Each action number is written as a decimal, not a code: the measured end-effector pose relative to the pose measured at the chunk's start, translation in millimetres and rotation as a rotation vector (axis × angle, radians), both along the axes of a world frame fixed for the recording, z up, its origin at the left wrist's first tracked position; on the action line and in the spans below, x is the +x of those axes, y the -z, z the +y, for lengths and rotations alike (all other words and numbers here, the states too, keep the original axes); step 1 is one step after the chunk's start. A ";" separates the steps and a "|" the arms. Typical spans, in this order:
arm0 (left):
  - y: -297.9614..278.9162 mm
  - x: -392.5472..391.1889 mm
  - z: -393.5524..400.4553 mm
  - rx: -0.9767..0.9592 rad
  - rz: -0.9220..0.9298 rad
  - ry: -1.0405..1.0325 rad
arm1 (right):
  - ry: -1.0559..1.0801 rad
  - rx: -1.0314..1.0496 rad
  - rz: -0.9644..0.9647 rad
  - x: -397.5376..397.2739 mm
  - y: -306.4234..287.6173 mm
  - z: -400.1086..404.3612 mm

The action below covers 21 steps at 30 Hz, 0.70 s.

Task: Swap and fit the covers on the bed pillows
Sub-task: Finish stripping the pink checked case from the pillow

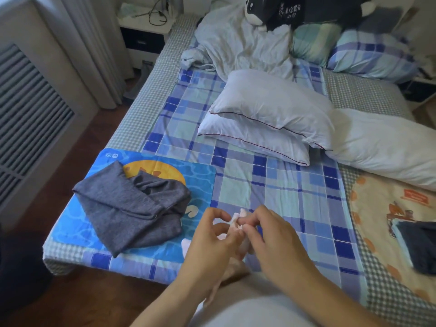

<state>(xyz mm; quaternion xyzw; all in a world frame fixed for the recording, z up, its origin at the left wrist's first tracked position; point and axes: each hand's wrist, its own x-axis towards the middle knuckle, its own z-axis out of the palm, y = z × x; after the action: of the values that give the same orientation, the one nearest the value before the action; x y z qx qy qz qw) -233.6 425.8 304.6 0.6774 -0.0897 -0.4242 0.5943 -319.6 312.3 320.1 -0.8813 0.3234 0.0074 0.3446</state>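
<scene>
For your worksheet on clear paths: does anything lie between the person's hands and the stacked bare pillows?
Nothing visible does. Only open checked sheet lies between the hands, busy with a small white scrap, and the pillows.

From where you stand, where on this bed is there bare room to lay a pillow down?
The checked sheet lies bare between the stacked pillows, the blue mat and the hands. A narrower strip runs left of the pillows. It is crowded elsewhere: grey cloth on the mat, a white pillow at right, crumpled bedding at the head.

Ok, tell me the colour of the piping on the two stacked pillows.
Dark red piping on white stacked pillows, clearest in the head view.
</scene>
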 end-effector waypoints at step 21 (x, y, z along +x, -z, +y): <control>11.8 15.6 -14.3 0.153 0.059 0.232 | -0.250 -0.412 -0.343 -26.4 39.3 -16.2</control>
<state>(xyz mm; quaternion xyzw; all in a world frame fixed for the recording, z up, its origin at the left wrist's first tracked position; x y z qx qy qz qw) -218.0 411.5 292.8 0.6932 -0.1172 -0.5153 0.4901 -346.0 296.1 280.8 -0.9540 0.1441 -0.1648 0.2046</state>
